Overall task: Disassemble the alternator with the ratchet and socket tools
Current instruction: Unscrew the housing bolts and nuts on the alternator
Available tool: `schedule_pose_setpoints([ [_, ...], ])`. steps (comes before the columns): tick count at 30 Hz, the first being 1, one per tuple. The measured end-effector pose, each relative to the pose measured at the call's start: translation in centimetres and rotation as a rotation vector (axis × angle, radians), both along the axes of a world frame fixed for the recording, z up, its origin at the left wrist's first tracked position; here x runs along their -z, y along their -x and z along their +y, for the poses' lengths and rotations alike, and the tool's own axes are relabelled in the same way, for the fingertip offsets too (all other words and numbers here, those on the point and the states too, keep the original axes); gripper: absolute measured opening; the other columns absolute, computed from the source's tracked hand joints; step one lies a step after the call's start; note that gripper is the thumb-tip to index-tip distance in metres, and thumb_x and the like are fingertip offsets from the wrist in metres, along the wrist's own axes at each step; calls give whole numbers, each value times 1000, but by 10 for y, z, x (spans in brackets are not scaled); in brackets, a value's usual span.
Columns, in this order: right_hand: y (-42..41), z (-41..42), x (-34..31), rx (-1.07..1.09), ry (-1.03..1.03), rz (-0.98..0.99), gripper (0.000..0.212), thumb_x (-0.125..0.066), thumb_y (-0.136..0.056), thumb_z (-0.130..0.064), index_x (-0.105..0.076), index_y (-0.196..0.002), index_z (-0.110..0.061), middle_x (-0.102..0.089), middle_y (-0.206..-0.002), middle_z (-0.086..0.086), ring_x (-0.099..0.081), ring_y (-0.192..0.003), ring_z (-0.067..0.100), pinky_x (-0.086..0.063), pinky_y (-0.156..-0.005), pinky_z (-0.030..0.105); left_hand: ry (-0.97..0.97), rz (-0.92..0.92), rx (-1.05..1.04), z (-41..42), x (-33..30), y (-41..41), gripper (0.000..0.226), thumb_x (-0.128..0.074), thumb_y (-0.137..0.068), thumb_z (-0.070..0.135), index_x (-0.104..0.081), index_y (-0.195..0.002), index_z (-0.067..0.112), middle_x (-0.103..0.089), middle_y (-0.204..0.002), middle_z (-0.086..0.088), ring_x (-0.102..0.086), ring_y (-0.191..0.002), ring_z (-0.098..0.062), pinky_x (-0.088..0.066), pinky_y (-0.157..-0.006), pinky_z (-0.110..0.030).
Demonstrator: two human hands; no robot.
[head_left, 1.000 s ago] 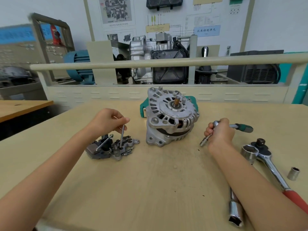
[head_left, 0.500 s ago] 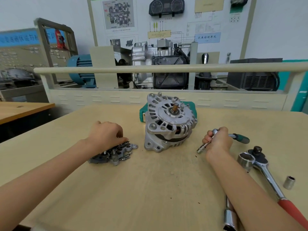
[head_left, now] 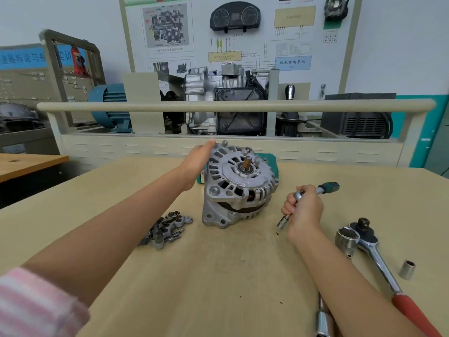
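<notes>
The silver alternator (head_left: 239, 184) stands tilted on the beige table (head_left: 218, 276), shaft end facing me. My left hand (head_left: 198, 159) reaches to its upper left edge with straight fingers beside the housing. My right hand (head_left: 303, 209) grips a small ratchet with a green handle (head_left: 328, 187) and a socket extension pointing down at the table, right of the alternator. The removed rectifier part with long bolts (head_left: 166, 228) lies left of the alternator's foot.
A large red-handled ratchet (head_left: 379, 259) with a big socket (head_left: 346, 238) lies at the right, a small loose socket (head_left: 408, 269) beside it. A long socket (head_left: 323, 319) lies under my right forearm. A green case (head_left: 267, 158) sits behind the alternator; a railed bench stands beyond.
My left hand set the long bolts down on the removed part, let go and moved up right to the alternator's top edge. My right hand kept hold of the small ratchet.
</notes>
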State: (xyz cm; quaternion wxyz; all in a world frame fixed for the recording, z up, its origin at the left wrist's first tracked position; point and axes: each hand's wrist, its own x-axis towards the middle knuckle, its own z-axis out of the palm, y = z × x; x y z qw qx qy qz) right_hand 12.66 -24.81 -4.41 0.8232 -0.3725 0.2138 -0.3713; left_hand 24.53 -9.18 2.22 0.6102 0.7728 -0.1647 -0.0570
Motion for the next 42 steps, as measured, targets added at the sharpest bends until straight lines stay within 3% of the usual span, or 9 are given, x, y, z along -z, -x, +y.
schedule_pose_setpoints([
  [7, -1, -5, 1, 41, -65, 11, 22, -34, -87, -7, -32, -67, -16, -27, -57, 4, -21, -28, 6, -14, -36, 12, 232, 182, -3, -16, 2, 6, 44, -36, -97, 46, -64, -89, 12, -71, -68, -7, -67, -57, -22, -51, -52, -28],
  [16, -1, 2, -1, 39, 20, 27, 21, -36, -88, -7, -33, -69, -15, -30, -56, 4, -23, -30, 6, -17, -34, 13, 199, 66, -236, -24, 5, 9, 49, -39, -96, 43, -58, -113, 1, -65, -107, -18, -62, -96, -36, -50, -88, -48],
  [25, -5, 9, -4, 96, 342, 148, 17, -44, -91, -13, -38, -77, -19, -43, -71, 1, -38, -57, 14, -31, -52, 25, 320, 46, -575, -41, 14, 36, 43, -37, -96, 47, -48, -77, 10, -60, -96, -12, -56, -94, -32, -43, -89, -43],
  [33, -10, 10, 1, 113, 415, 187, 18, -48, -91, -17, -38, -77, -21, -42, -69, 0, -39, -57, 13, -32, -54, 26, 568, 350, -456, -59, -6, 60, 39, -31, -99, 30, -44, -125, 4, -57, -118, -13, -57, -105, -29, -46, -93, -35],
  [35, -10, 9, 3, 106, 407, 187, 18, -50, -90, -19, -38, -77, -21, -43, -69, 0, -39, -58, 12, -33, -55, 26, 389, 376, -295, -30, -17, 54, 28, -33, -96, 23, -55, -92, 8, -63, -89, -7, -65, -69, -18, -54, -66, -22],
  [36, -10, 9, 3, 108, 412, 185, 18, -50, -90, -19, -38, -77, -21, -43, -69, 0, -39, -58, 12, -33, -55, 27, 260, 355, -231, -15, -22, 49, 30, -34, -96, 27, -53, -81, 10, -63, -79, -4, -63, -59, -15, -22, -23, -8],
  [37, -10, 9, 4, 108, 421, 180, 18, -51, -90, -18, -38, -77, -21, -43, -68, 0, -40, -58, 12, -33, -55, 26, 97, 313, -165, -2, -28, 43, 34, -34, -96, 35, -52, -79, 12, -64, -78, -2, -63, -62, -15, 6, -98, -74],
  [38, -9, 10, 4, 105, 428, 173, 18, -51, -90, -17, -38, -77, -21, -43, -67, -1, -39, -57, 11, -33, -54, 26, -83, 244, -117, 7, -35, 37, 38, -34, -96, 42, -53, -82, 12, -67, -79, -1, -64, -70, -15, -33, -100, -58],
  [42, -6, 12, 5, 70, 440, 173, 19, -49, -91, -16, -40, -76, -21, -39, -65, -2, -34, -55, 11, -30, -53, 26, -532, 82, -70, -4, -49, 21, 49, -35, -93, 54, -52, -112, 11, -67, -100, -9, -63, -92, -24, -35, -90, -60],
])
